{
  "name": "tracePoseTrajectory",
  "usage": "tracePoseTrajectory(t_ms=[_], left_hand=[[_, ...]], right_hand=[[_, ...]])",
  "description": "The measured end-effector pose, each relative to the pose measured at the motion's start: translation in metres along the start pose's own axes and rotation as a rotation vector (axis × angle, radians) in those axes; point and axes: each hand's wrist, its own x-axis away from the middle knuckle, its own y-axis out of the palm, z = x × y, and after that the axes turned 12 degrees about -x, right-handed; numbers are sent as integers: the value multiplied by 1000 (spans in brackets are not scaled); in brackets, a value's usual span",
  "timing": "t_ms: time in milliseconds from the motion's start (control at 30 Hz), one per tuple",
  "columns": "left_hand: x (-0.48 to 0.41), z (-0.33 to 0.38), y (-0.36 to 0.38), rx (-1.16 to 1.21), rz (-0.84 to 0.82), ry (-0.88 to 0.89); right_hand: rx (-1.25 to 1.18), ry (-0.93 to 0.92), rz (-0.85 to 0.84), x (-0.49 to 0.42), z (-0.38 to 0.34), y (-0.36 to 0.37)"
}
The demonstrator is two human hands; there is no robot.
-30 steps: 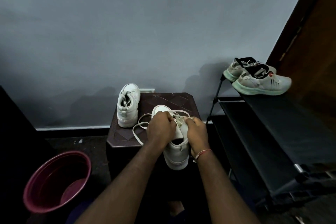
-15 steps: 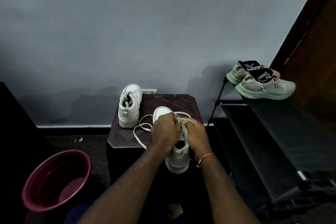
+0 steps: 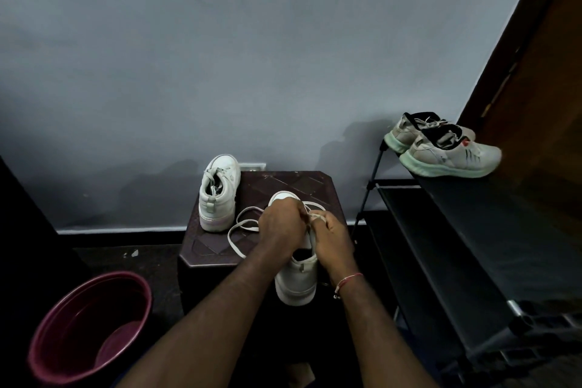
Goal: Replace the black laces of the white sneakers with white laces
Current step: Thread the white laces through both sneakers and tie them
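The near white sneaker [image 3: 296, 280] was set toe-to-wall at the near edge of the dark patterned stool [image 3: 293, 183], its heel hanging over that edge toward the person. The left hand [image 3: 280, 227] was curled over the eyelet rows and the right hand [image 3: 330, 239] was closed just beside it, and the white lace [image 3: 239, 230] was pinched between the two at the top of the tongue. The slack of that lace was looped loosely across the stool's middle, left of the shoe. The second sneaker [image 3: 219, 195] was stood upright at the far left corner, apparently already threaded with a pale lace. No black lace could be made out anywhere. The step in hand was judged to be the threading or tightening of the upper eyelets, with the task taken to be well advanced. For this to be done well, the lace should be kept flat and untwisted as it is drawn through. Both ends should be evened before any knot is formed. The shoe should be steadied against the stool so that the overhanging heel is not tipped off the edge, and the loose loop should be fed in gradually, lest it be snagged. To the right a black shoe rack [image 3: 472, 230] carried a pair of running shoes [image 3: 441, 151], and a maroon tub [image 3: 88, 324] was seen on the floor at the left
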Motion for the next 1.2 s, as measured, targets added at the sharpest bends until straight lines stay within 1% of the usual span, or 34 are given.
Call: tracePoseTrajectory(t_ms=[133,200,267,500,633,767,867,900,933,967,1033,1067,1100,1133,1167,1200], left_hand=[[-2,-1,2,89,30,10],[-2,-3,5,94,27,30],[-1,-3,6,74,17,52],[0,-3,10,71,24,7],[1,-2,9,37,14,12],[3,-4,11,39,21,0],[4,-1,10,61,12,-9],[4,-2,10,65,10,-10],[4,-2,9,68,7,-12],[4,-3,9,69,8,-11],[5,-4,9,64,8,-3],[5,-5,8,58,13,0],[5,-5,9,49,18,1],[4,-6,10,43,21,3],[4,-6,11,31,20,12],[3,-6,11,18,18,22]], right_hand=[[-23,39,-18,-1,0,-1],[-91,96,-31,-5,-1,-1],[-86,147,-24,-13,-1,-4],[-56,156,-121,-24,-6,-11],[116,40,-154,-30,-7,-10],[516,-108,-205,-38,-9,-9],[571,-110,-152,-40,-8,-6],[548,-108,-122,-40,-10,-4],[454,-92,-75,-42,-12,-3],[292,-64,-8,-44,-17,-1],[-179,7,137,-47,-32,-1],[-363,24,199,-49,-40,-4],[-413,23,238,-50,-48,-9],[-358,21,233,-51,-50,-12],[-219,21,188,-50,-52,-14],[-38,24,105,-47,-49,-14]])
